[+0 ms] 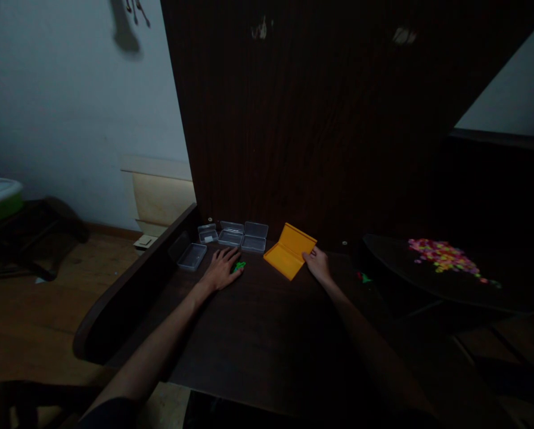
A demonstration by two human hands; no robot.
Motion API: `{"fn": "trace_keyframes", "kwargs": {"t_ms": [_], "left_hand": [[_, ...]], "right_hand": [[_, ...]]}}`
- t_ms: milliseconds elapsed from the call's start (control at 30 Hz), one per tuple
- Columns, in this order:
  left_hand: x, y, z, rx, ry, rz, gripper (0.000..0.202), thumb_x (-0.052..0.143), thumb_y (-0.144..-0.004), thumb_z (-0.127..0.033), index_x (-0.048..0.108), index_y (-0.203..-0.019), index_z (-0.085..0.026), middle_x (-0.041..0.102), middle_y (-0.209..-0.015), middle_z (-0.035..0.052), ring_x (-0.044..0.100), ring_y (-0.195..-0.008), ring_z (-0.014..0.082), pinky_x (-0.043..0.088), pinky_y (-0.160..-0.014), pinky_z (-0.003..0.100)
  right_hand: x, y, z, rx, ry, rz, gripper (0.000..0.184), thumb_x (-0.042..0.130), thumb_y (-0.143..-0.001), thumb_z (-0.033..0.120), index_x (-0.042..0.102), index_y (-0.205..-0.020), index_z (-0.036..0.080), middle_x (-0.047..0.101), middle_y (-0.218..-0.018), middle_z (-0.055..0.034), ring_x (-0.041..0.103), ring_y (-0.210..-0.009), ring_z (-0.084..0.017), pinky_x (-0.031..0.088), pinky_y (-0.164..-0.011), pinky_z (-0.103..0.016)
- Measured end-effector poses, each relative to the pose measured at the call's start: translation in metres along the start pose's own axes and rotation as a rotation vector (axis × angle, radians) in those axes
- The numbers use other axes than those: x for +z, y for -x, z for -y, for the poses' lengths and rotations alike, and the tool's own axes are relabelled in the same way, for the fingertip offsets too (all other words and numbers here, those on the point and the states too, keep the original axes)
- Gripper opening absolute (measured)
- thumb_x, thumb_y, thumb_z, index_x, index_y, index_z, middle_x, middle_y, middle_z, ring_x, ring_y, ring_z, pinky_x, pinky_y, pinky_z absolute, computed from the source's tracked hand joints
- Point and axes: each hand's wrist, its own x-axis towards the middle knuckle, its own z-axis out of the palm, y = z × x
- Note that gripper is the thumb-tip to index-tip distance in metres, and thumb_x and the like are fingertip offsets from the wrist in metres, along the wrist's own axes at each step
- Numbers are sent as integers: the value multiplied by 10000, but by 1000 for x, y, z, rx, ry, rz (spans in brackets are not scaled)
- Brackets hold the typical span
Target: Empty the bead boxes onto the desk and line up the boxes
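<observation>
My right hand (319, 264) grips the right side of an orange hinged case (289, 250), its lid tilted up and its shallow inside bare. Flat on the dark tabletop, my left hand (223, 269) has its fingers spread. Beside its thumb lie small bright green pieces (239, 266), too small to make out. Beyond the fingers stand clear plastic boxes with raised lids: a small box (208, 233) with something white in it, a middle box (231, 234) and a right-hand box (254, 237). Left of this hand is another clear open box (192, 257).
A heap of small multicoloured pieces (446, 256) lies on a dark surface at the right. Red and green bits (364, 277) lie nearer. A raised dark edge (133, 286) bounds the tabletop (240, 339) on the left; a tall wooden panel (294, 119) rises behind.
</observation>
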Motion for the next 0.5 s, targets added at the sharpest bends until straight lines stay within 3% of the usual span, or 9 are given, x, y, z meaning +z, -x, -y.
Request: {"fn": "trace_keyframes", "kwargs": {"t_ms": [167, 233, 367, 500], "left_hand": [[-6, 2, -4, 16, 13, -65, 495, 481, -928, -470, 587, -1308, -172, 585, -1308, 146, 498, -1201, 320, 382, -1057, 525], [-8, 3, -5, 35, 27, -68, 484, 499, -921, -454, 588, -1315, -188, 578, -1319, 137, 501, -1205, 312, 384, -1067, 511], [-8, 5, -5, 90, 39, -16, 538, 492, -930, -476, 531, -1396, -210, 451, -1494, 114, 388, -1366, 324, 295, -1143, 539], [-6, 8, -3, 118, 31, 32, 553, 457, -952, -507, 470, -1451, -268, 387, -1552, 79, 277, -1453, 331, 192, -1170, 603]], "right_hand": [[7, -1, 0, -6, 11, -33, 310, 593, -719, 270, 638, -1003, 152, 739, -1086, -142, 720, -972, -247, 575, -877, -379], [10, -2, 0, -7, 27, -47, 308, 593, -727, 278, 628, -1005, 151, 737, -1086, -147, 717, -979, -244, 573, -873, -366], [15, -5, 1, -1, 76, -72, 322, 597, -734, 303, 607, -1014, 145, 731, -1087, -156, 713, -977, -232, 570, -848, -337], [20, -8, 2, 6, 140, -79, 306, 599, -747, 338, 606, -998, 164, 743, -1044, -128, 716, -927, -217, 568, -810, -323]]}}
